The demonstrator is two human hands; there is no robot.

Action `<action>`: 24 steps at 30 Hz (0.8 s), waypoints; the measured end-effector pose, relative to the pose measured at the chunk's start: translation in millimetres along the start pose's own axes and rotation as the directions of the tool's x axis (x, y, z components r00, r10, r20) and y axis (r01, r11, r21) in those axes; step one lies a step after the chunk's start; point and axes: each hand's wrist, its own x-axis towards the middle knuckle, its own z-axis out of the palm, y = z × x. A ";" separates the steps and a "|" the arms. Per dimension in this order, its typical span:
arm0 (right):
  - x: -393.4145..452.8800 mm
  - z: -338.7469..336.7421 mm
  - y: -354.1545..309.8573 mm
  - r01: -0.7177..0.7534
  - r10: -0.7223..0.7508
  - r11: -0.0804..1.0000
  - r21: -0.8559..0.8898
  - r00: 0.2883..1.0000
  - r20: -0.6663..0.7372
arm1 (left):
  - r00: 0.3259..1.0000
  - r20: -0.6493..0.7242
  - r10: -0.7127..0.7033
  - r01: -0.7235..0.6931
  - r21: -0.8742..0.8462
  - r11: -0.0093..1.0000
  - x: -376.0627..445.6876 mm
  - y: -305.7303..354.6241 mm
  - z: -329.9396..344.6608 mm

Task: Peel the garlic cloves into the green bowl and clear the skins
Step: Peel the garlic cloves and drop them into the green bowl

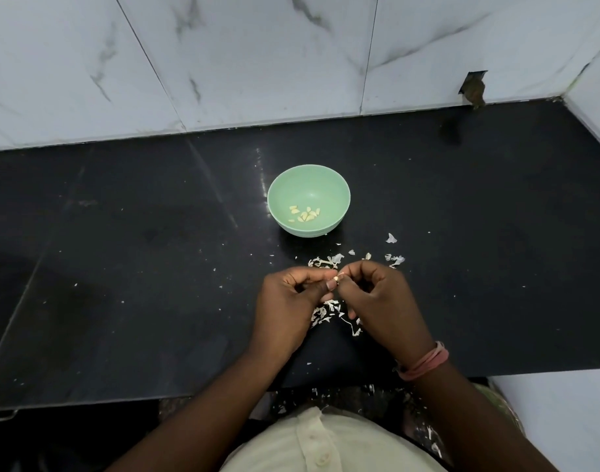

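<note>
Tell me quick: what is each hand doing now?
Left hand: pinching a clove.
Right hand: pinching the same clove, peeling it.

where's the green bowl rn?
In the head view, the green bowl stands centre on the black counter, beyond both hands, with garlic skins scattered between it and them.

Both bare forearms are extended from the lower edge of the frame toward its centre. The left hand and right hand are brought together, fingers curled, fingertips pinched at one small point between them. A pink band is worn on the right wrist.
</note>
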 end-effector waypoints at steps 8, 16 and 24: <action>2.3 0.3 -3.2 0.087 -0.085 0.995 -0.056 0.996 0.041 | 0.929 0.096 0.358 -0.359 0.480 0.801 3.1 11.3 -14.3; 2.1 7.3 -0.9 0.072 -0.069 0.997 -0.022 0.991 0.116 | 0.947 0.180 0.267 -0.322 0.557 0.766 8.9 19.6 -23.6; 0.9 9.9 4.7 0.039 -0.041 0.999 0.012 0.985 0.167 | 0.954 0.218 0.204 -0.295 0.580 0.759 12.9 15.8 -26.5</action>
